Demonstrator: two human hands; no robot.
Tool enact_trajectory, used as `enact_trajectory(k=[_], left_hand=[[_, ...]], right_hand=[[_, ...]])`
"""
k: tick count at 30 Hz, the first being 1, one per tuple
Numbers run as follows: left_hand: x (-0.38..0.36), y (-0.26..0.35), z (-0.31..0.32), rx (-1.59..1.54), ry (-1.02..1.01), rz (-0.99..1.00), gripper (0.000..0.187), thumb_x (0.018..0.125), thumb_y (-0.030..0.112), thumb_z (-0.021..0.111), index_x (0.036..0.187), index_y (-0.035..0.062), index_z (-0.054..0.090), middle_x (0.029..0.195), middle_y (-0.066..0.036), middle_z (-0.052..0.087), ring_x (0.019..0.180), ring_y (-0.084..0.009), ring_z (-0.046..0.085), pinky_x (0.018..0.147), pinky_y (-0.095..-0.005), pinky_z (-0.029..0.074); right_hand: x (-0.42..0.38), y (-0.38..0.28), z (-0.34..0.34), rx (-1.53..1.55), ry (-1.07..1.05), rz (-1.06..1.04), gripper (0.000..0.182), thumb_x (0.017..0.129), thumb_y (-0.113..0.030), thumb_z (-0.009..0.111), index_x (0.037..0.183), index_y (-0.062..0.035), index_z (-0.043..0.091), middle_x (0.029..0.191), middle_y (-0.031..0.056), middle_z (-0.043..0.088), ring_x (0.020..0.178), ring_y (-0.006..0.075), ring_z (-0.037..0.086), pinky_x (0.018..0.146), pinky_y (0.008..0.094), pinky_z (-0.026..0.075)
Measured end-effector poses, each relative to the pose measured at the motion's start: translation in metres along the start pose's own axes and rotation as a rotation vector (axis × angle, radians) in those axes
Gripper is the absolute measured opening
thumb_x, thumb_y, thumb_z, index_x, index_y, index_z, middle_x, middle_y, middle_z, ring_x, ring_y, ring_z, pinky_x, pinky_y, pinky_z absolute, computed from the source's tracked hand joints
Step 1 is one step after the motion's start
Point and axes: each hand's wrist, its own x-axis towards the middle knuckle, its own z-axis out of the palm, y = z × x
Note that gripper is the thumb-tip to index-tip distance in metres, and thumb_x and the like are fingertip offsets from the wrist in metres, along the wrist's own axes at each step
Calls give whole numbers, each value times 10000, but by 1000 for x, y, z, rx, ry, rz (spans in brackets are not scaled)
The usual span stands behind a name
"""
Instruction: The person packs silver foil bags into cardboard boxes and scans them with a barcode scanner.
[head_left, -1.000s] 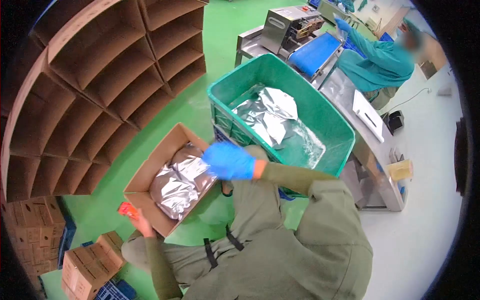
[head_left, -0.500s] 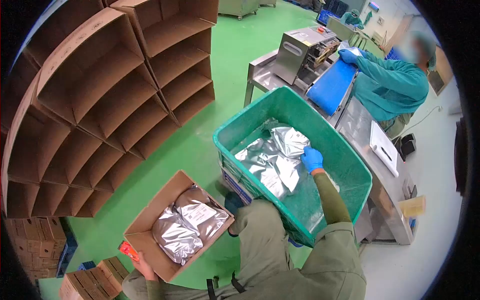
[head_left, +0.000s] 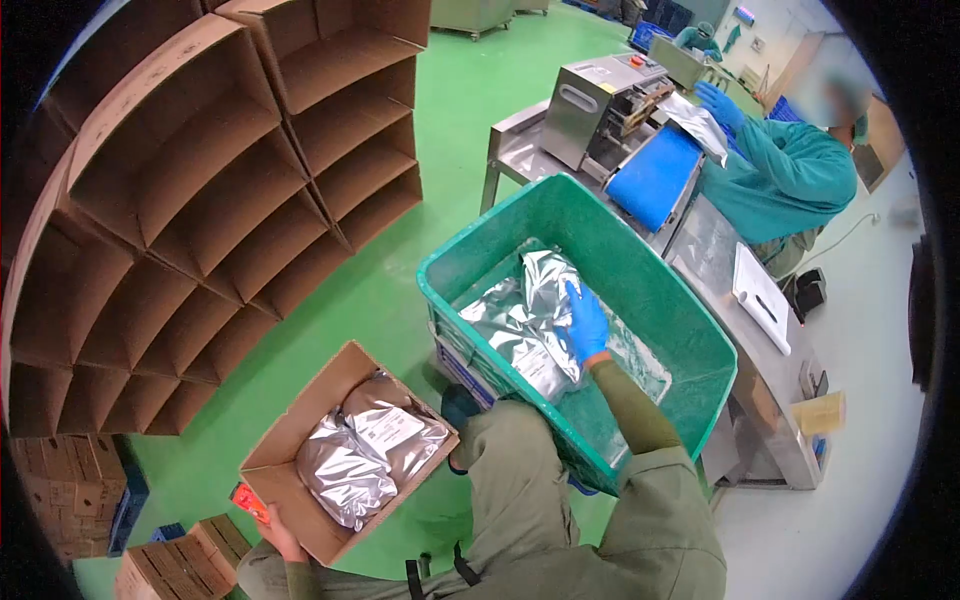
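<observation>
My left hand (head_left: 281,534), bare, is closed at the near left side of an open cardboard box (head_left: 270,452). A small orange-red object (head_left: 249,502) shows at its fingertips; I cannot make out its kind. Silver foil pouches (head_left: 347,475) with a white label lie in this box. My right hand (head_left: 588,325), in a blue glove, grips the right side of a silver foil pouch (head_left: 548,280) inside a green plastic tub (head_left: 668,318). More foil pouches (head_left: 505,335) lie beneath and beside it. The gloved palm and part of the grip are hidden.
Open cardboard boxes (head_left: 190,190) are stacked at the left. Beyond the tub stands a steel machine (head_left: 590,110) with a blue conveyor belt (head_left: 655,180). A co-worker in teal (head_left: 790,175) is beside it, near another foil pouch (head_left: 697,122). A white board (head_left: 762,300) lies on the steel table.
My right hand has shifted left and its fingers now lie along the pouch, which has tilted more upright. The co-worker's gloved hand has risen off the pouch at the belt.
</observation>
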Motion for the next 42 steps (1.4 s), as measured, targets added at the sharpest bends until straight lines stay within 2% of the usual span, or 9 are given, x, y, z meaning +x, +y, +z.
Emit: enact_trajectory(k=[7, 10, 16, 20, 24, 28, 34, 35, 42], left_hand=[[3, -2, 1, 127, 33, 49, 474, 957, 189, 694, 1343, -41, 542, 1278, -148, 644, 1122, -252, 606, 999, -393, 476], [-7, 15, 13, 202, 99, 106, 417, 914, 167, 720, 1247, -33, 569, 1175, -111, 636, 1030, -214, 592, 955, -381, 482], [-7, 16, 25, -2, 119, 58, 542, 864, 108, 754, 1318, -31, 491, 1178, -96, 631, 1028, -194, 617, 933, -349, 498], [0, -4, 17, 53, 169, 117, 517, 832, 122, 785, 1251, -30, 524, 1133, -113, 636, 998, -214, 625, 906, -367, 506], [-13, 15, 23, 78, 182, 164, 445, 803, 159, 799, 1126, -25, 554, 1071, -134, 628, 951, -265, 622, 882, -392, 501], [-13, 29, 27, 154, 226, 128, 486, 762, 223, 805, 1091, -33, 556, 1061, -167, 607, 981, -307, 603, 910, -425, 476], [-28, 48, 34, 289, 256, 142, 562, 739, 232, 815, 1120, -59, 522, 1082, -199, 578, 1022, -362, 575, 938, -449, 456], [-30, 62, 34, 210, 236, 85, 616, 730, 226, 820, 1164, -73, 501, 1116, -216, 565, 1061, -365, 561, 966, -454, 439], [-20, 35, 41, 290, 218, 53, 918, 734, 232, 811, 1412, -170, 340, 1452, -348, 412, 1389, -467, 375, 1181, -493, 270]], right_hand=[[99, -36, -133, 140, -104, -233, 291, 812, -372, 721, 777, -84, 740, 784, 189, 704, 678, 404, 661, 651, 480, 532], [76, -127, -281, 575, -314, -434, 222, 917, -232, 752, 942, -11, 748, 747, 15, 708, 676, 85, 611, 623, 314, 500], [16, -272, -413, 812, -540, -469, 364, 881, -135, 789, 1197, 2, 670, 1097, 81, 724, 978, 128, 667, 843, 277, 543], [31, -350, -364, 521, -662, -434, 488, 778, -176, 892, 1166, -16, 643, 1002, 19, 688, 888, 104, 633, 737, 269, 518], [-3, -420, -300, 10, -599, -747, 511, 870, -540, 735, 993, -44, 720, 869, 170, 709, 803, 307, 691, 709, 390, 535], [-83, -356, -146, 76, -1099, -1272, 532, 918, -523, 654, 1175, -58, 691, 1160, 265, 674, 1045, 407, 667, 927, 484, 538], [-91, -412, -97, 257, -409, -1147, 875, 924, -519, 653, 1530, 25, 334, 1579, 308, 307, 1460, 459, 329, 1197, 558, 277], [-92, -410, -68, 285, -483, -1079, 984, 890, -569, 667, 1564, 25, 268, 1630, 312, 165, 1517, 483, 159, 1220, 608, 171], [-111, -405, 39, 124, -570, -1111, 1080, 808, -665, 685, 1568, -5, 294, 1612, 343, 182, 1508, 515, 157, 1211, 648, 105]])
